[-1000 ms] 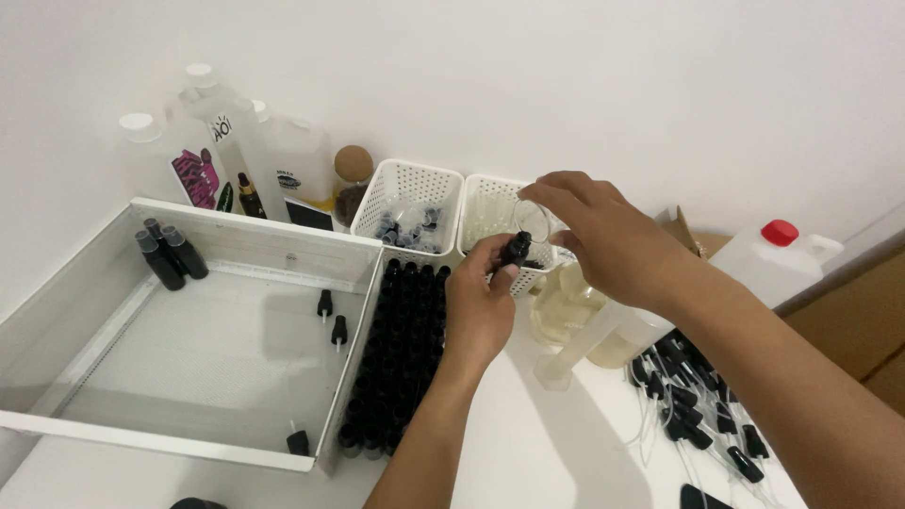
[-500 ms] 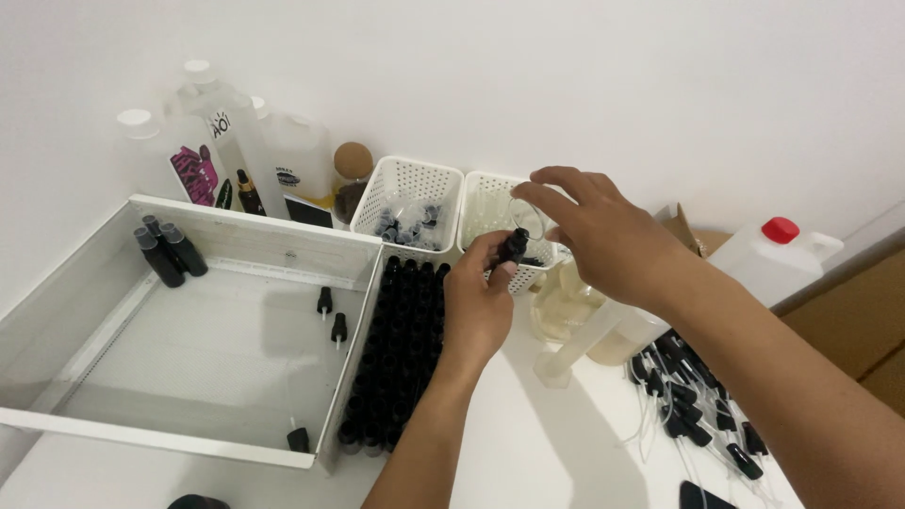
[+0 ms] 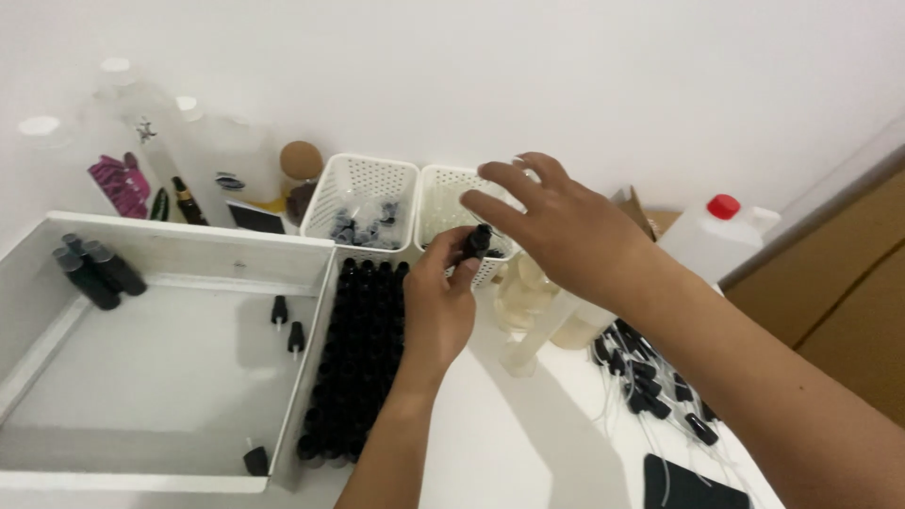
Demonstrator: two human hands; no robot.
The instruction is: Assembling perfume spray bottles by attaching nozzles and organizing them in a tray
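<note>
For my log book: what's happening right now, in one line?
left hand: holds small black bottle | right hand: above it, open | black bottles: rows beside white tray

Tray [image 3: 57,377]: at my left.
Bottles [image 3: 363,349]: right of tray.
Baskets [image 3: 372,203]: behind bottles.
Caps [image 3: 650,382]: at my right.

Lower left: the white tray [image 3: 189,247] is offering bare floor, with only a few small black bottles [image 3: 94,271] and caps [image 3: 287,323] scattered in it.
Centre: packed rows of black bottles [image 3: 363,353] are filling the strip beside the tray wall.
Upper centre: two white baskets [image 3: 363,203] are blocking the wall side.
Lower centre: bare tabletop [image 3: 490,443] is lying open.
Right: a heap of black sprayer tops [image 3: 650,382] and a white jug [image 3: 707,247] are crowding the passage.
</note>
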